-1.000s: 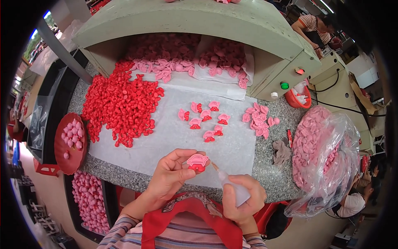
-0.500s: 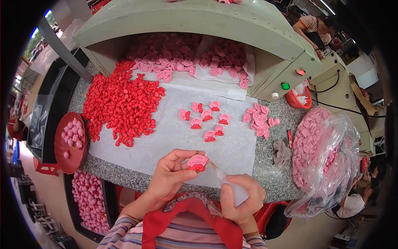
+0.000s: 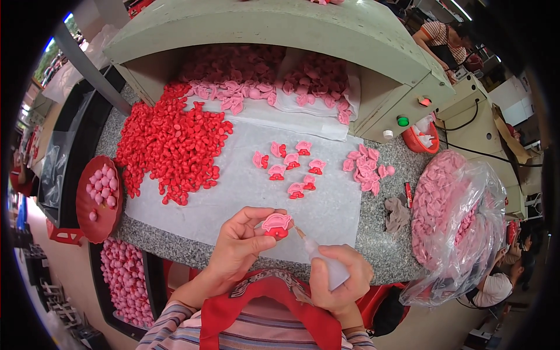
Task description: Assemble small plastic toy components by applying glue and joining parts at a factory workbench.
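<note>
Between its thumb and fingers, my left hand [image 3: 239,242] pinches a small pink-and-red moulded piece [image 3: 276,225], its pink part up and its red part down. My right hand [image 3: 344,279] is wrapped round a whitish squeeze bottle [image 3: 330,266] with a thin brownish tip. That tip points up and left and sits just right of the piece; whether they touch I cannot tell. Beyond my hands, several similar pink-and-red pieces [image 3: 296,190] lie on white paper [image 3: 245,192]. Loose pink parts [image 3: 366,167] are heaped right of them, and a large pile of red parts [image 3: 172,143] spreads on the left.
A pale green metal cabinet [image 3: 274,26] with pink parts inside stands at the back. At the left are a red dish [image 3: 100,227] of pink balls and a black crate [image 3: 149,274]. On the right sit a plastic bag [image 3: 472,227] of pink parts, a grey rag [image 3: 396,214] and a red basket [image 3: 419,140].
My left hand has raised and tilted the pink-and-red piece slightly, bringing it a little away from the bottle tip. My right hand and the bottle have hardly moved.
</note>
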Demonstrator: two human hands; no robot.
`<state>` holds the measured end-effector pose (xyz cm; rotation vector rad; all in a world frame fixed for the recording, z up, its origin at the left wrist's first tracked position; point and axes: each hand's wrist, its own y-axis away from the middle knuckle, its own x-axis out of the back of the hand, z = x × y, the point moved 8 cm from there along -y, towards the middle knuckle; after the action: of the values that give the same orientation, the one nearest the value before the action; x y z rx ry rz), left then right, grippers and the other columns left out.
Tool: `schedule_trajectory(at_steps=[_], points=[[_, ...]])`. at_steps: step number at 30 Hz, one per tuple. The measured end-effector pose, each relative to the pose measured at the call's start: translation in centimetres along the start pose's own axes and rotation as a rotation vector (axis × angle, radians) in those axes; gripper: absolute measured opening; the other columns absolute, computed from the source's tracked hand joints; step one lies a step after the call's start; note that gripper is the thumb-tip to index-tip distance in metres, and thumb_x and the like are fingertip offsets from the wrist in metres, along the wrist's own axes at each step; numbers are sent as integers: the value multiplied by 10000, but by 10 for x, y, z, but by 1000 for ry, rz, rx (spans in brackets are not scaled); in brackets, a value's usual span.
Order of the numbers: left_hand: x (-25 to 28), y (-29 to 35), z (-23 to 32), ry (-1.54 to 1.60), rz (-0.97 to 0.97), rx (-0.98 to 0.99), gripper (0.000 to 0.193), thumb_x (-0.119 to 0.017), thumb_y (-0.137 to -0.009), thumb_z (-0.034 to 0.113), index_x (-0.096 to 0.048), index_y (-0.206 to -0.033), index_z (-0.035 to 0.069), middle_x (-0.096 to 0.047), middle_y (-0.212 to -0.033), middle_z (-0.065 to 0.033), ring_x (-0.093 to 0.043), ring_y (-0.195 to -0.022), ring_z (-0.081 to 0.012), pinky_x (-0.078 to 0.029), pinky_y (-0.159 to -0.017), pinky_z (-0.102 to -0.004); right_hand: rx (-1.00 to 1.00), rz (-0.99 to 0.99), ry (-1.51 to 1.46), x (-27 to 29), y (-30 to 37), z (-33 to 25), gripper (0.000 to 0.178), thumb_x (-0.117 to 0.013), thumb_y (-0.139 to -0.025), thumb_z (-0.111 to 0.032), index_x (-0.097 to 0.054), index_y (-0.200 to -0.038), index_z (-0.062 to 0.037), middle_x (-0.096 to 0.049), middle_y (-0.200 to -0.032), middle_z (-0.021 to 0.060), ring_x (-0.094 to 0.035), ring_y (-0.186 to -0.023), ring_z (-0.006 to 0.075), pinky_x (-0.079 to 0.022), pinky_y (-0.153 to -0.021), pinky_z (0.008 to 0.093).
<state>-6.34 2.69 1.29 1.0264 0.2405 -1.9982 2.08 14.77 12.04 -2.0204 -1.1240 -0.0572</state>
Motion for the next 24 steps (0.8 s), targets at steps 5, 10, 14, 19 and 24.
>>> schedule_trajectory(at_steps=[5,10,14,19,24], points=[[1,1,3,-35,-4,-45,399,-591,-713,-98,-488,-1082,17,-520,-1142,-157,-518,-1065,-289,-407,-928,-383,-8,0,-7,-2,-1,1,230,-637,-624,15,-562,-841,0,-595,-656,80,-536,-452,184,-417,-415,262],[2,3,5,-85,12,-82,423,-594,-699,-116,-484,-1085,18,-504,-1156,-157,-511,-1073,-295,-406,-932,-394,5,-19,-3,-5,-2,-1,249,-638,-621,17,-558,-855,-5,-596,-662,76,-535,-451,181,-417,-415,262],[3,3,6,-102,10,-107,431,-591,-698,-121,-481,-1090,19,-495,-1164,-158,-504,-1079,-313,-407,-933,-408,10,-49,7,-7,-2,-4,262,-640,-613,20,-556,-859,-8,-600,-675,74,-534,-449,179,-417,-413,261],[3,3,8,-100,11,-119,431,-591,-702,-117,-477,-1094,19,-495,-1164,-160,-503,-1079,-318,-414,-926,-410,37,-41,17,-8,-3,-8,270,-643,-599,26,-552,-849,-15,-605,-678,68,-526,-437,173,-414,-406,253],[2,3,8,-90,8,-113,428,-593,-704,-113,-477,-1095,17,-493,-1166,-162,-505,-1079,-314,-418,-921,-405,43,-55,23,-9,-4,-9,271,-647,-596,21,-553,-848,-17,-601,-667,65,-521,-432,168,-410,-401,252]])
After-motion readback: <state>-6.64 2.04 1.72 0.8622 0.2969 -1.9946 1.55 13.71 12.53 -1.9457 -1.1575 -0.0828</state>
